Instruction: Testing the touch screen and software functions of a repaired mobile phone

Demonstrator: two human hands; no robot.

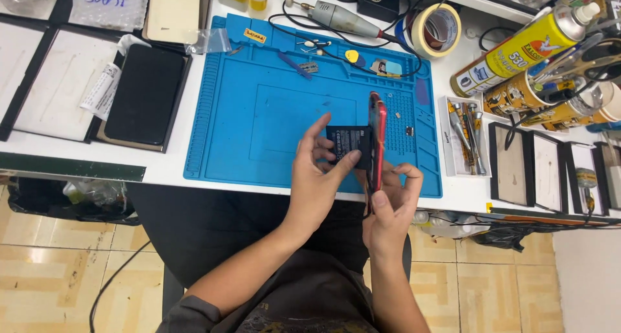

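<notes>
We grip a red phone [376, 142] on edge in our right hand [388, 210], fingers clamped round its lower end above the near edge of the blue mat [259, 119], while our left hand [317, 177] pinches a black battery [349, 145] that touches the phone's side. Farther off on the mat lie a yellow pick [351, 56] and small screws. Beyond them rest a rotary tool [343, 19] and a tape roll [436, 29].
</notes>
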